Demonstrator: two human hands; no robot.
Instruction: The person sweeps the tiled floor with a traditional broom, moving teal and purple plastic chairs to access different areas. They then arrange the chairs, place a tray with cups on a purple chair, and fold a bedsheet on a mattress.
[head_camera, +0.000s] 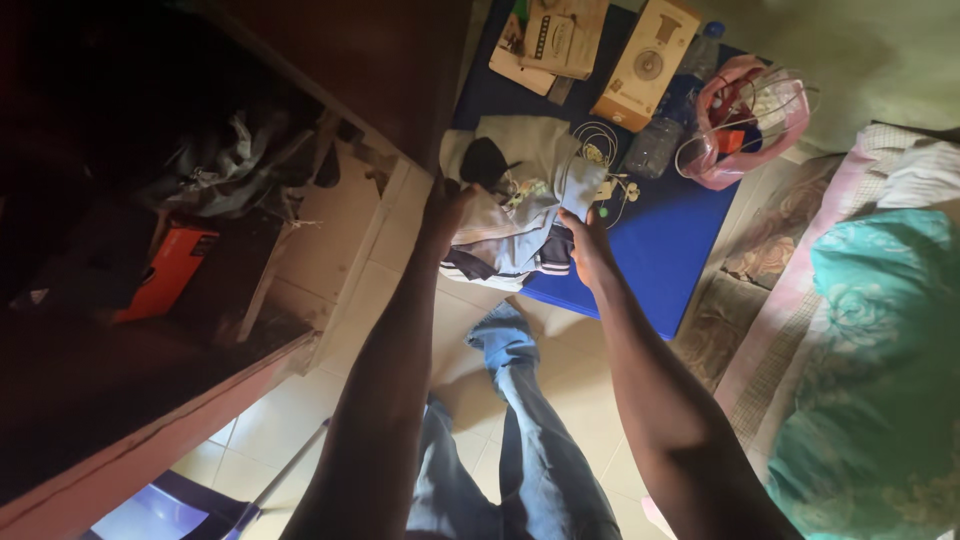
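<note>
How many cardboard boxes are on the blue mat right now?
1 clear one: a tan cardboard box at the far edge of the blue mat, beside the plastic bottle. Flat packets lie left of it; more may be hidden beyond the frame.

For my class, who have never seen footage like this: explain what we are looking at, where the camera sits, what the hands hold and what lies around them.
There is one picture, taken by a camera worn on a person's head and looking down. No machine is involved: the two bare arms reaching forward are the wearer's own, and the jeans below are their legs, standing on a tiled floor.

Both hands grip a bundle of folded clothes, grey with dark stripes: the left hand at its left edge, the right hand at its right. The bundle is at the edge of a blue mat. On the mat lie a white garment, white cables, a cardboard box, a plastic bottle and a pink bag.

Left is a dark wooden cabinet holding an orange box. Right is floral bedding.
</note>
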